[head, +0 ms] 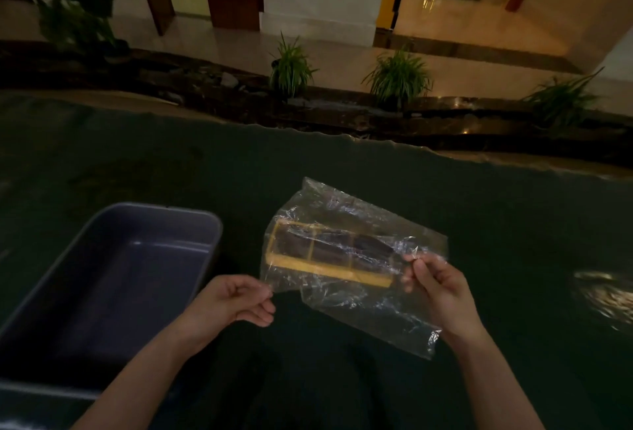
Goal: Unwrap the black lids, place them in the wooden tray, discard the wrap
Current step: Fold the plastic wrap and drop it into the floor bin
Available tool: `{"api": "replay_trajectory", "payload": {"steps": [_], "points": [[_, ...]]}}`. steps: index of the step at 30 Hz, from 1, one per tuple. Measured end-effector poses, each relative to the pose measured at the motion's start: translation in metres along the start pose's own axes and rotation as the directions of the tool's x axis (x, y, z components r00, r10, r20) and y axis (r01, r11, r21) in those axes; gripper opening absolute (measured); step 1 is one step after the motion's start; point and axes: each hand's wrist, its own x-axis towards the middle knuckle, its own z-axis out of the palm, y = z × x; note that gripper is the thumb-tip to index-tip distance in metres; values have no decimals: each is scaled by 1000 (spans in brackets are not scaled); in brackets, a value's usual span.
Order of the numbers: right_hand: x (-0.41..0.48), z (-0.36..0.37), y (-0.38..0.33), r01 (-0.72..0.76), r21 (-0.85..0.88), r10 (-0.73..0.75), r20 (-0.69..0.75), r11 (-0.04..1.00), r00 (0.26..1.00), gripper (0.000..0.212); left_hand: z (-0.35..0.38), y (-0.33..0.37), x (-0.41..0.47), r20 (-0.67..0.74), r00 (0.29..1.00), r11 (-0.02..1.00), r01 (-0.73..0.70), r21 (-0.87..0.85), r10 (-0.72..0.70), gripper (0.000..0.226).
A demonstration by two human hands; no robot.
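Holding clear wrap (356, 258) above the dark worktop (513, 224), both hands pinching it. Left hand (236, 299) fingers closed on its near-left edge, right hand (435, 289) fingers clamped on its right edge. Wooden tray (329, 270) with dark contents shows through the wrap, between the hands. Grey bin (113, 279) sits left.

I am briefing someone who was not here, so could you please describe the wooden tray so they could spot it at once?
Start at the dark green cloth covering the table, then find the big grey bin at its left. Right of the bin, both hands pinch a crinkled clear plastic wrap; the wooden tray shows through it. It is the only pale yellow thing there, a long frame split into compartments with dark contents.
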Motion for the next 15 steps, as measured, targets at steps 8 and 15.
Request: {"api": "replay_trajectory", "payload": {"steps": [8, 15], "points": [[4, -3, -4, -86, 61, 85, 19, 994, 996, 23, -33, -11, 8, 249, 966, 953, 134, -272, -65, 50], [12, -3, -4, -127, -13, 127, 152, 992, 980, 23, 6, 38, 39, -13, 996, 992, -91, -82, 90, 42]]}}
